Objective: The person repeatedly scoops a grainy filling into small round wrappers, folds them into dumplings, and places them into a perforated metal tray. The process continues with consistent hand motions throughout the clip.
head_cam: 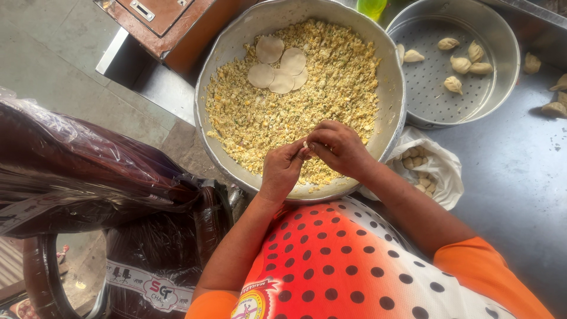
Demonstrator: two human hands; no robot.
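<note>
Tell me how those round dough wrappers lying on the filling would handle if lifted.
The wrappers look thin and flat, so they would probably flop and drape rather than stay stiff. They overlap one another, so they may stick together and need peeling apart. Resting on loose, crumbly filling in the big pan, they seem light, and crumbs might cling underneath.

Small pale dumpling (306, 146) (mostly hidden) between fingertips

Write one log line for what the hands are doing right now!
left hand: pinching dumpling | right hand: pinching same dumpling | under: filling bowl | wrappers on filling | perforated tray: folded dumplings
</note>
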